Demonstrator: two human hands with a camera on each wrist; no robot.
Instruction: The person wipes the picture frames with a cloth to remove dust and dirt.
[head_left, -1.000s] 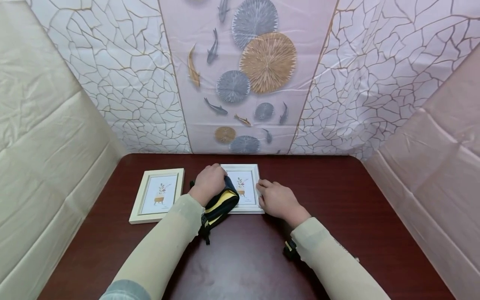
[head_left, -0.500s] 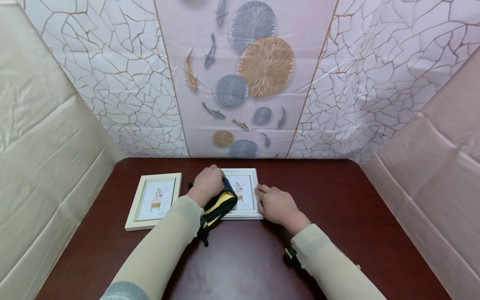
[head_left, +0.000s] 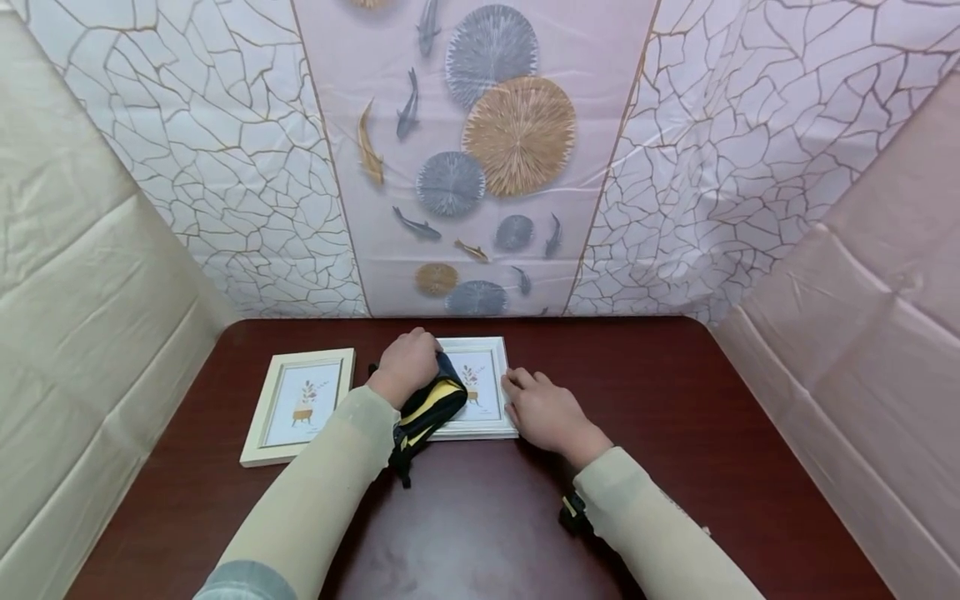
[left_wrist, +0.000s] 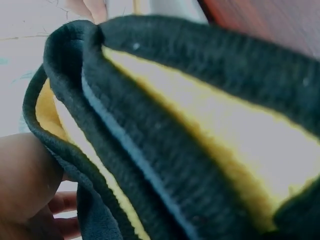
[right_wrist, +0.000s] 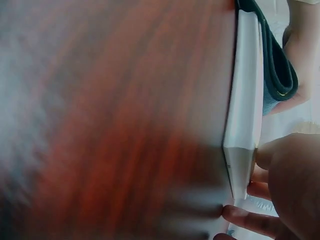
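Observation:
My left hand (head_left: 408,364) grips a folded cloth (head_left: 435,404), dark blue on one side and yellow on the other, with thick black edging. The cloth lies over the left part of a white picture frame (head_left: 491,425), which rests flat on the table with a potted-plant print in it. In the left wrist view the cloth's folds fill most of the picture, and some of the fingers are hidden behind them. My right hand (head_left: 546,414) holds the frame's right edge, thumb and fingers against its side. The right wrist view shows fingertips (right_wrist: 235,214) at the frame's corner.
A cream picture frame (head_left: 262,442) with a similar print lies to the left, partly covered by the left sleeve. The dark red table (head_left: 645,392) has rounded back corners. Patterned cloth (head_left: 517,250) hangs along the back, and plain panels (head_left: 847,350) stand at both sides.
The head view has drifted slightly, so everything sits a little lower and further left in it. Hands, cloth and both frames look unchanged relative to one another.

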